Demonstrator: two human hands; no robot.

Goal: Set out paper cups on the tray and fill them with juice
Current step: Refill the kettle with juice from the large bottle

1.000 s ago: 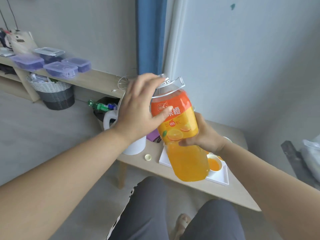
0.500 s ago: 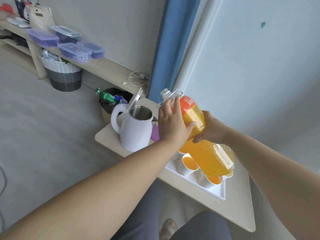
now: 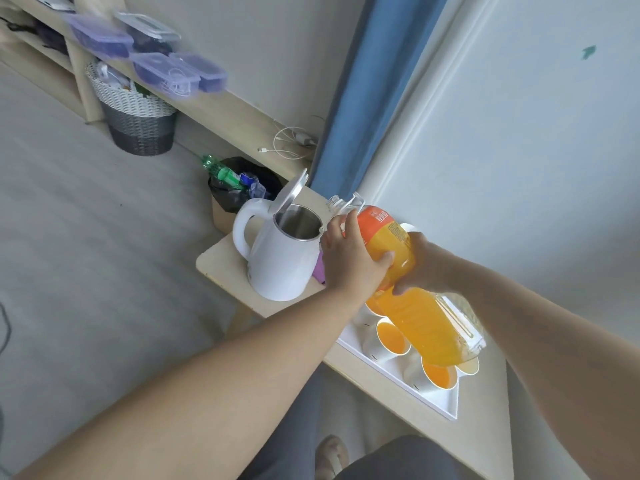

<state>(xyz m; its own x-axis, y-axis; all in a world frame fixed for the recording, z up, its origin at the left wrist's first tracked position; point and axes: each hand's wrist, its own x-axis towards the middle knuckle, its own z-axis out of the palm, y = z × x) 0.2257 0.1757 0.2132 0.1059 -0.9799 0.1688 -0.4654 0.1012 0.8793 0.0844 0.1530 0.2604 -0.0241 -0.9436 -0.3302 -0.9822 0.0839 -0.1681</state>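
A large plastic bottle of orange juice (image 3: 426, 320) is held tilted above the white tray (image 3: 388, 370), its open neck pointing up and left toward the kettle. My left hand (image 3: 349, 261) grips the bottle's upper part near the orange label. My right hand (image 3: 420, 263) holds its middle from the far side. Under the bottle, white paper cups stand on the tray; one cup (image 3: 393, 337) and another cup (image 3: 438, 375) show orange juice inside. More cups are partly hidden by the bottle.
A white electric kettle (image 3: 277, 258) with its lid up stands at the left end of the small wooden table (image 3: 228, 271). A bin (image 3: 239, 192) with bottles sits behind it. A blue curtain (image 3: 374, 95) hangs by the wall. Lidded boxes (image 3: 162, 71) lie on a long shelf.
The bottle has come down from an upright hold near my face to a tilted hold over the tray. My view has swung down, showing the kettle and cups more fully.
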